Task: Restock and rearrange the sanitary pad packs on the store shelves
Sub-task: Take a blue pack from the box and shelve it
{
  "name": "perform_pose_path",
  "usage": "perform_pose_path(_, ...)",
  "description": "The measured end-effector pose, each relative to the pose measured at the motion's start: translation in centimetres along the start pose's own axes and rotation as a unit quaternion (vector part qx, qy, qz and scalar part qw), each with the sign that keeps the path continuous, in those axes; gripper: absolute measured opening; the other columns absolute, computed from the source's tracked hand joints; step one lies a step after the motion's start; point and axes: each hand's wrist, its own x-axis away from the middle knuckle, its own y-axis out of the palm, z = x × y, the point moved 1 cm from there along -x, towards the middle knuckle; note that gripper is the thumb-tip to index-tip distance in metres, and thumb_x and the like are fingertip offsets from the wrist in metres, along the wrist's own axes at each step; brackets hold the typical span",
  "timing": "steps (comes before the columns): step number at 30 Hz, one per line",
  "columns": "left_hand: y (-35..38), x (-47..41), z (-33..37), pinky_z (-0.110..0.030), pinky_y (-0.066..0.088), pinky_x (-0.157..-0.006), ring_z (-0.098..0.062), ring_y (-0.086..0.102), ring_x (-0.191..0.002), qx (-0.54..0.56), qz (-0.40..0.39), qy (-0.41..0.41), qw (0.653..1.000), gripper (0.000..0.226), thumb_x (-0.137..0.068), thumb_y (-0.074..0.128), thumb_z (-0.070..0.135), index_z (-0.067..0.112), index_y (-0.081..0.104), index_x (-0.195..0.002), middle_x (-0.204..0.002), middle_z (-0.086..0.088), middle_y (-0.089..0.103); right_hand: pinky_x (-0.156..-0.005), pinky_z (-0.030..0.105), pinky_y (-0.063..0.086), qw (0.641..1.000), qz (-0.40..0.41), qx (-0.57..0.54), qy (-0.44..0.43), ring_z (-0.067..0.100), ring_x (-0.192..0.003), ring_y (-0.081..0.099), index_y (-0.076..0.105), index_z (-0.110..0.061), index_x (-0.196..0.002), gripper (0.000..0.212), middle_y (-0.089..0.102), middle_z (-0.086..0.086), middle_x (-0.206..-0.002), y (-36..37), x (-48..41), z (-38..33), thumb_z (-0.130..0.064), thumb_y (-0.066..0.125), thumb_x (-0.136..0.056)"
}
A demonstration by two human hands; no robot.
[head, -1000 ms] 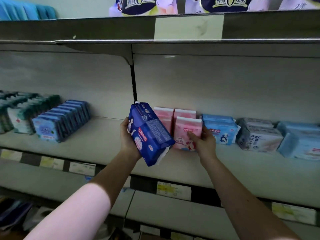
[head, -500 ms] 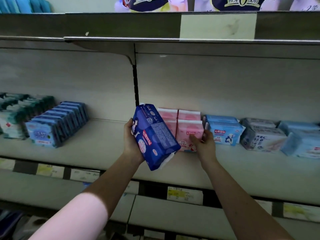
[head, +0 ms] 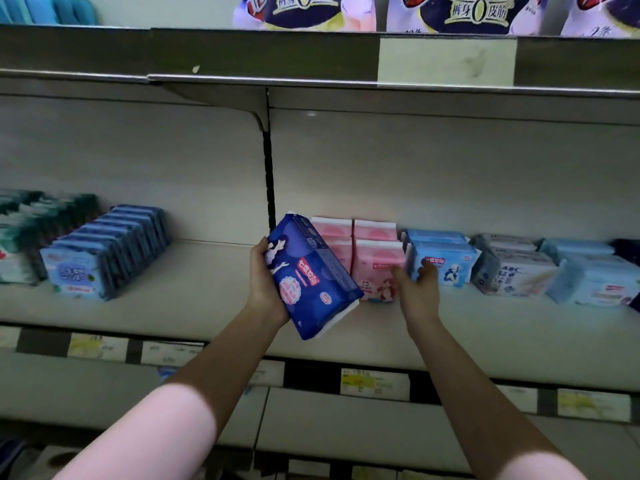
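Metal store shelf, pale grey, smooth, dimly lit; paper price labels run along its front edge, print too blurred to read.

Left hand: fingers curled round the back of a dark blue pad pack, held tilted in the air in front of the shelf, just left of the pink packs. Glossy plastic wrap, rectangular, white end seam at the bottom. Red badge reads 七度空间; white figure drawing above it, pink scalloped circle below.

Right hand: fingers loosely spread, holding nothing, just before the front pink pack; contact cannot be told (motion blur).

Pink packs stand upright, two rows deep. Right of them: light blue packs with a similar red badge, then grey packs marked "ABC", then pale blue packs.

Far left: row of blue packs standing on edge, teal packs beside them.

Upper shelf: large bags printed 裤身0皮筋.
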Motion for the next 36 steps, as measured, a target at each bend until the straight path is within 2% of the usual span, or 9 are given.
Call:
perform_pose_path(3, 0.0, 0.3, 0.5, -0.031, 0.053, -0.072, -0.020, 0.065, -0.071, -0.008, -0.016, 0.004, 1.000, 0.040, -0.086, 0.048, 0.055, 0.019, 0.064, -0.089, -0.080, -0.001, 0.069, -0.080, 0.016, 0.033, 0.996, 0.072, -0.008, -0.049, 0.012, -0.099, 0.048, 0.046, 0.000, -0.130, 0.040, 0.050, 0.004, -0.114, -0.4, 0.8, -1.3, -0.009, 0.057, -0.093)
perform_pose_path(5, 0.1, 0.6, 0.8, -0.032, 0.053, -0.074, -0.020, 0.064, -0.073, -0.021, -0.019, 0.002, 1.000, 0.041, -0.085, 0.049, 0.057, 0.019, 0.064, -0.090, -0.082, -0.001, 0.069, -0.079, 0.021, 0.038, 0.992, 0.094, -0.030, -0.072, 0.014, -0.090, 0.051, 0.055, -0.001, -0.116, 0.024, 0.054, 0.004, -0.103, -0.2, 1.8, -2.3, -0.004, 0.055, -0.092)
perform_pose_path(9, 0.3, 0.9, 1.1, -0.035, 0.054, -0.076, -0.020, 0.065, -0.074, -0.052, -0.015, 0.001, 0.999, 0.041, -0.085, 0.051, 0.057, 0.019, 0.063, -0.096, -0.084, -0.002, 0.069, -0.076, 0.030, 0.046, 0.995, 0.005, -0.073, -0.069, 0.023, -0.086, 0.060, 0.060, -0.015, -0.089, 0.016, 0.064, 0.008, -0.091, 0.8, 3.9, -3.9, 0.000, 0.054, -0.091)
perform_pose_path(14, 1.3, 1.1, 1.1, -0.040, 0.053, -0.085, -0.022, 0.067, -0.080, -0.083, -0.018, -0.002, 0.996, 0.049, -0.083, 0.057, 0.056, 0.017, 0.063, -0.113, -0.093, -0.004, 0.071, -0.056, 0.011, 0.049, 0.981, -0.185, -0.061, -0.021, 0.003, -0.082, 0.065, 0.054, -0.017, -0.113, 0.019, 0.063, 0.000, -0.106, 1.7, 7.6, -5.8, -0.024, 0.053, -0.096)
perform_pose_path(18, 2.6, 1.2, 0.5, -0.038, 0.056, -0.078, -0.024, 0.069, -0.080, -0.127, -0.018, 0.030, 0.991, 0.053, -0.085, 0.059, 0.050, 0.012, 0.062, -0.122, -0.097, -0.009, 0.072, -0.057, 0.013, 0.051, 0.973, -0.213, -0.082, 0.021, -0.002, -0.072, 0.068, 0.048, -0.021, -0.121, 0.031, 0.063, -0.006, -0.102, 1.4, 9.4, -6.2, -0.029, 0.057, -0.092)
perform_pose_path(26, 6.1, 2.2, -2.2, -0.036, 0.058, -0.068, -0.027, 0.070, -0.086, -0.173, -0.039, 0.026, 0.984, 0.056, -0.083, 0.066, 0.044, 0.011, 0.057, -0.127, -0.110, -0.013, 0.071, -0.059, 0.020, 0.053, 0.984, -0.113, -0.133, 0.025, 0.009, -0.078, 0.071, 0.049, -0.015, -0.124, 0.037, 0.068, 0.005, -0.107, -2.0, 11.5, -6.8, -0.027, 0.061, -0.091)
perform_pose_path(30, 8.2, 3.4, -3.2, -0.037, 0.058, -0.074, -0.029, 0.070, -0.094, -0.212, -0.102, 0.022, 0.972, 0.079, -0.066, 0.077, 0.050, 0.008, 0.055, -0.129, -0.112, -0.012, 0.070, -0.054, 0.019, 0.052, 0.988, -0.067, -0.135, 0.025, 0.009, -0.072, 0.069, 0.053, -0.014, -0.116, 0.030, 0.068, 0.003, -0.098, -4.8, 11.4, -7.5, -0.024, 0.063, -0.090)
perform_pose_path(33, 10.7, 4.4, -4.7, -0.037, 0.058, -0.076, -0.025, 0.071, -0.089, -0.250, -0.127, 0.028, 0.959, 0.060, -0.081, 0.070, 0.042, 0.008, 0.055, -0.128, -0.108, -0.010, 0.072, -0.054, 0.021, 0.054, 0.988, -0.035, -0.147, 0.018, 0.011, -0.071, 0.068, 0.054, -0.015, -0.110, 0.024, 0.069, 0.002, -0.092, -7.9, 11.3, -7.8, -0.022, 0.064, -0.090)
perform_pose_path(36, 13.2, 5.4, -6.7, -0.034, 0.058, -0.071, -0.020, 0.072, -0.084, -0.269, -0.145, 0.052, 0.951, 0.058, -0.080, 0.070, 0.036, 0.010, 0.048, -0.127, -0.104, -0.006, 0.072, -0.055, 0.023, 0.054, 0.985, -0.023, -0.173, 0.009, 0.010, -0.069, 0.070, 0.054, -0.010, -0.111, 0.025, 0.071, 0.003, -0.089, -11.5, 11.6, -7.8, -0.021, 0.064, -0.090)
